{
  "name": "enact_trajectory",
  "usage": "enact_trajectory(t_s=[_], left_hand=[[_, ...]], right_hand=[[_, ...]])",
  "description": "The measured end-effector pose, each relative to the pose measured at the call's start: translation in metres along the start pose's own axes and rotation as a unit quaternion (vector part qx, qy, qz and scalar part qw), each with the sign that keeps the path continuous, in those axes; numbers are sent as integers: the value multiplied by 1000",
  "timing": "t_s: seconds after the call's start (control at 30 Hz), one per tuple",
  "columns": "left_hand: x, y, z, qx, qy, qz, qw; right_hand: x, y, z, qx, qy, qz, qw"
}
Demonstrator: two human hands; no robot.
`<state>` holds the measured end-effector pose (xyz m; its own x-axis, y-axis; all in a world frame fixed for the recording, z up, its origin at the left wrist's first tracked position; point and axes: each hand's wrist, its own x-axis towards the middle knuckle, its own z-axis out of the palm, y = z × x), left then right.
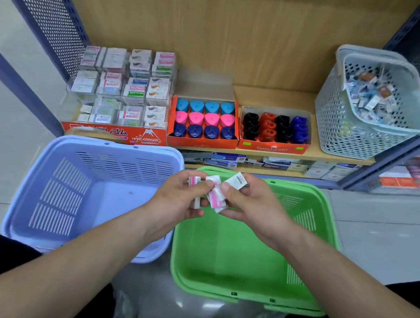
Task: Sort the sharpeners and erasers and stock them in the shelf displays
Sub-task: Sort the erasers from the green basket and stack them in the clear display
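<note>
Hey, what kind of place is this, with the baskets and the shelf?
Most likely a stationery shop aisle. The wooden shelf holds open display boxes of coloured sharpeners and a clear case of packaged erasers, with more boxed stock on the shelf below.

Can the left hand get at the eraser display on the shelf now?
Probably yes: the way over the blue basket to the eraser display looks free. The left hand grips erasers, so it could place, not pick.
</note>
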<state>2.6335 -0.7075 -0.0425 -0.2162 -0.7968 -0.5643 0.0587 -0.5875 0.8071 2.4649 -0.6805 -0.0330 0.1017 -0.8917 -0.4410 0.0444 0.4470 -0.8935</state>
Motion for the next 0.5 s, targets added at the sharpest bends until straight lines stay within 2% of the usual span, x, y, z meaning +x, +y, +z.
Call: enact_trajectory(t_s=[0.17,0.5], left_hand=[[14,5,-1,-13,13,3,1000],[34,2,12,-90,-3,-38,995]], right_hand=[[13,0,-9,27,29,31,999],[26,7,-29,6,53,3,999]])
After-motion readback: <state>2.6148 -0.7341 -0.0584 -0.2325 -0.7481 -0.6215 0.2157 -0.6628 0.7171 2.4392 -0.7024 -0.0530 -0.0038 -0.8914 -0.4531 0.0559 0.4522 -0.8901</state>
